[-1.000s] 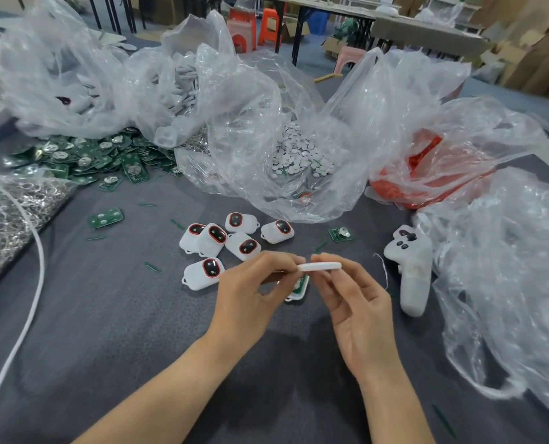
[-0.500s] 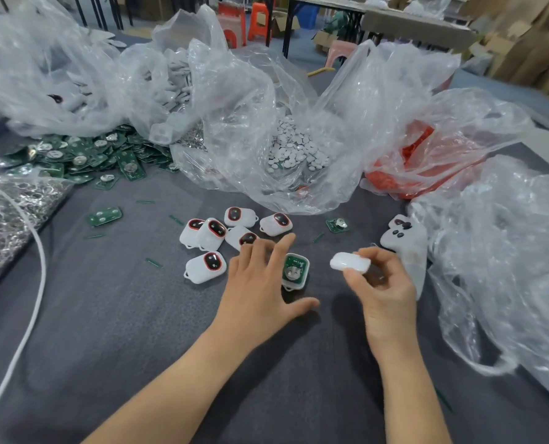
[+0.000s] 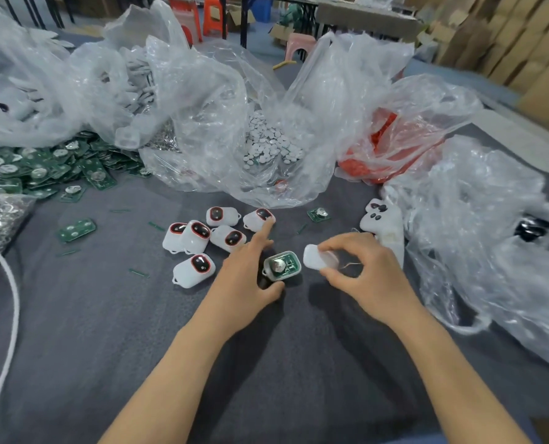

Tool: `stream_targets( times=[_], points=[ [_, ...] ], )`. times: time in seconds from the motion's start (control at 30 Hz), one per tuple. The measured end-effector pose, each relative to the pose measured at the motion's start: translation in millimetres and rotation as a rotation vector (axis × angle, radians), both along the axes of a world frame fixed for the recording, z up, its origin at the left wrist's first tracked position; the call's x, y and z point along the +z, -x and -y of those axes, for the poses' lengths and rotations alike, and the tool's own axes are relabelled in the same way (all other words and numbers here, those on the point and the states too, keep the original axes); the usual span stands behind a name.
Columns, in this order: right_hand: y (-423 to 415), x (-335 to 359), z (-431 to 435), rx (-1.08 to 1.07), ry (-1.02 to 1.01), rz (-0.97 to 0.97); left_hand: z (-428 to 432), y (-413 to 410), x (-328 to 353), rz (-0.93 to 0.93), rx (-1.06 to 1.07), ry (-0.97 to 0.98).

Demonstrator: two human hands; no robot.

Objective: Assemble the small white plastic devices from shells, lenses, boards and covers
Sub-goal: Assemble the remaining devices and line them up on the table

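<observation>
Right hand [image 3: 362, 274] pinches the white cover [image 3: 314, 259] just right of the open shell [image 3: 281, 265] on the counter [image 3: 106, 315]; left hand [image 3: 241, 283] lies spread, thumb at the shell's near edge; finished devices [image 3: 199, 238] crowd its left; plastic bags [image 3: 474, 251] hem the right.

cover [image 3: 311, 257] half hidden by right fingers [image 3: 346, 240], cable [image 3: 15, 296] cropped left

Bare left grip [image 3: 244, 278], bare right grip [image 3: 367, 277], 2 uncovered forearms [image 3: 183, 363].
</observation>
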State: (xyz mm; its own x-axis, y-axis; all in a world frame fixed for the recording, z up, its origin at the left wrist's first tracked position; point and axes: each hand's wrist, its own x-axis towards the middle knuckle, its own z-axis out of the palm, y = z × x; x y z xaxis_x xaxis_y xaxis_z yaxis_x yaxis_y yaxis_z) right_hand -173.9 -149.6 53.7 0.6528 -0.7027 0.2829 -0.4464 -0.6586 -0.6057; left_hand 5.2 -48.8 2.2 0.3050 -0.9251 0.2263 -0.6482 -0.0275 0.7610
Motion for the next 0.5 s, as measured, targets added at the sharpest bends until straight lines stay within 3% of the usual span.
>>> stream_targets(
  times=[0.17, 0.5],
  points=[
    [-32, 7, 8, 0.207, 0.041, -0.102, -2, -4, 3, -0.074, -0.007, 0.007],
    [-41, -6, 10, 0.265, -0.127, -0.103, -1, -6, 4, -0.116, -0.010, 0.012]
  ],
)
